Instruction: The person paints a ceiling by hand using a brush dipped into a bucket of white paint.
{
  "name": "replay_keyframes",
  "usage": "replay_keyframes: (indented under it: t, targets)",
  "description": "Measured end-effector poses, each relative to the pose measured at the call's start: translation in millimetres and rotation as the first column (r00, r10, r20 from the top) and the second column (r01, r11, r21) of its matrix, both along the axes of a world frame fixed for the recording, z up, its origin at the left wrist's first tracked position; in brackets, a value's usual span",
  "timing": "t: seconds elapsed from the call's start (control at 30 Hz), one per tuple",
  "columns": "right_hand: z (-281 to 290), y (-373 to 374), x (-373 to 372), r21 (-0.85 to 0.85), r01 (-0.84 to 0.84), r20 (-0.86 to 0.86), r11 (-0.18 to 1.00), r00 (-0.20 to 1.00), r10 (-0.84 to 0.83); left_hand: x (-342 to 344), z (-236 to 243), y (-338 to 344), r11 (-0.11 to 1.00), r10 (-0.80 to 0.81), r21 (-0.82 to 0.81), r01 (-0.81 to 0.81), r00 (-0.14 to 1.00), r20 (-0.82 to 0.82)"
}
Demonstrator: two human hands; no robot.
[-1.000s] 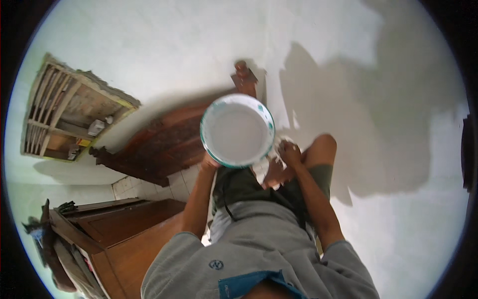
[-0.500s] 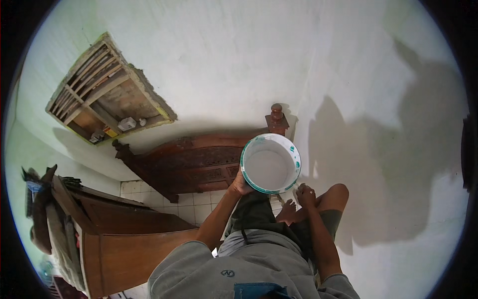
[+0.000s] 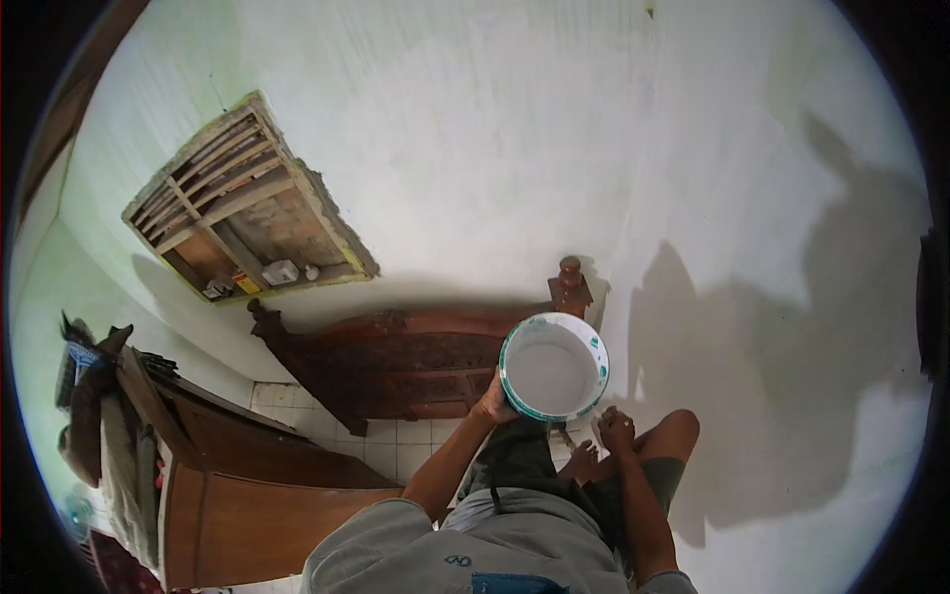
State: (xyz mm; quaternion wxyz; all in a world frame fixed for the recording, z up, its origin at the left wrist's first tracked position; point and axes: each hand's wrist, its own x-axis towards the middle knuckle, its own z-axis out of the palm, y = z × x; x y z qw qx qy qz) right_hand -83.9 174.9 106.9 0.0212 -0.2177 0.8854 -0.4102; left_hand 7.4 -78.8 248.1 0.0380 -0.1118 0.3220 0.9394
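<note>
A round white bucket [image 3: 550, 388] with green smears on its rim and wall is held up in front of me. White paint [image 3: 551, 378] shows inside it. My left hand [image 3: 494, 404] is closed on the bucket's left side, its fingers partly hidden behind the wall. Just right of and below the bucket, near my raised knee, my right hand [image 3: 617, 429] is curled shut. Something pale shows beside its fingers, too small to make out.
A carved brown wooden headboard [image 3: 396, 342] stands against the whitish-green wall [image 3: 475, 148] beyond the bucket. On the left is a wooden cabinet [image 3: 267, 525] with cloths piled at its far side. A framed wooden opening [image 3: 252, 203] holds small items. White tiles [image 3: 381, 455] cover the floor.
The view has tilted up, so the wall opening, headboard, bucket and both hands sit lower and slightly further right in the picture. The left hand keeps its hold on the bucket.
</note>
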Motion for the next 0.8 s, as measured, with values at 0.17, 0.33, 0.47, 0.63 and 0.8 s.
replay_keyframes:
  t: [0.17,0.33,0.47,0.63,0.8]
  targets:
    - [14,-2,9,0.066,-0.003,0.048,0.998,0.999,0.0,10,-41,-16,0.995,-0.014,0.097,0.012,1.0,0.017]
    - [12,2,4,0.046,-0.026,-0.007,0.999,1.0,0.027,9,-41,-13,0.995,-0.018,0.097,0.017,1.0,0.014]
    - [2,4,3,0.042,-0.025,0.004,0.999,1.0,0.025,11,-34,-11,0.995,-0.022,0.095,0.024,1.0,-0.021]
    - [-10,4,0,0.001,-0.004,-0.174,1.0,0.985,0.004,8,-25,-8,0.997,-0.038,0.071,0.04,0.999,-0.035]
    - [1,4,4,-0.011,-0.012,-0.079,1.0,0.997,0.011,11,-21,-9,0.994,-0.044,0.096,0.046,0.999,-0.026]
